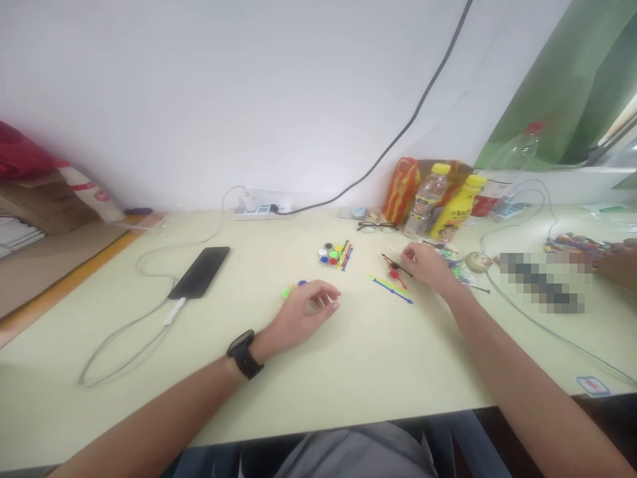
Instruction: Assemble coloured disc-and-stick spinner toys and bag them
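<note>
My left hand [311, 312] hovers over the table with thumb and fingers apart, holding nothing. Partly hidden behind it lie small round pieces [286, 292], green, yellow and blue. My right hand [428, 265] is bent down with fingertips together beside a black arrow-shaped strip [393, 264]; whether anything is between them is hidden. Close by are a red arrow piece [398, 275] and a blue arrow strip [393, 291] with a yellow-green one along it. Farther back sits a cluster of coloured discs [331, 254] next to several arrow strips [347, 257].
A black phone [202, 272] on a white cable lies left. Glasses [377, 227], two yellow-capped bottles [455, 209] and a power strip [261, 207] stand along the wall. A round tan object [478, 261] is right of my hand. Another person's hand [620, 262] touches a colourful pile [572, 247].
</note>
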The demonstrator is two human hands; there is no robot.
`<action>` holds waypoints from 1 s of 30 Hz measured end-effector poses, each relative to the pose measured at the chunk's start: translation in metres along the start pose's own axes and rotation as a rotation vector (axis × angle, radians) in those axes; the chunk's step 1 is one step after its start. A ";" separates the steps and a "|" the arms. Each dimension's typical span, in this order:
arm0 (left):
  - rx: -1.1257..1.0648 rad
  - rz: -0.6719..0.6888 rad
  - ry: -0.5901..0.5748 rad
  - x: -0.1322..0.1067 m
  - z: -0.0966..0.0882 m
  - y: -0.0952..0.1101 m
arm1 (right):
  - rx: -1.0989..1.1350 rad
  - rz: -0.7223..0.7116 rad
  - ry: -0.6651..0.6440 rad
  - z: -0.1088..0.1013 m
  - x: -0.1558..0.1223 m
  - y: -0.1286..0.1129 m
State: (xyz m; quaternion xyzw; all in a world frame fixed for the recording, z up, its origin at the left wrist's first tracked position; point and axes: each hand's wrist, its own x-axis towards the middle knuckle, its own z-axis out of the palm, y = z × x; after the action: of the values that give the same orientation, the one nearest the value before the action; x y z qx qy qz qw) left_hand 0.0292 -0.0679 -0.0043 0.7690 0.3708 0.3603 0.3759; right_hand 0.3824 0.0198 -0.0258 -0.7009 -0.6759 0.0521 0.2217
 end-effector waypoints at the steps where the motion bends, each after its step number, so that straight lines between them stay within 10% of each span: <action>1: 0.004 0.005 -0.004 0.000 0.000 0.000 | -0.016 0.011 -0.015 0.001 0.000 0.001; 24: 0.289 0.035 0.232 0.009 -0.026 -0.014 | 0.149 -0.159 0.126 -0.009 -0.005 -0.009; 30: 0.016 0.146 -0.163 -0.007 -0.024 0.035 | 0.147 -0.392 -0.116 -0.028 -0.029 -0.048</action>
State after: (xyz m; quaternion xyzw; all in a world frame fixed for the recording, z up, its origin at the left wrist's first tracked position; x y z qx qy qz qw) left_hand 0.0169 -0.0816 0.0341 0.8236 0.2849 0.3199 0.3716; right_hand 0.3460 -0.0160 0.0115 -0.5336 -0.8055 0.0974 0.2387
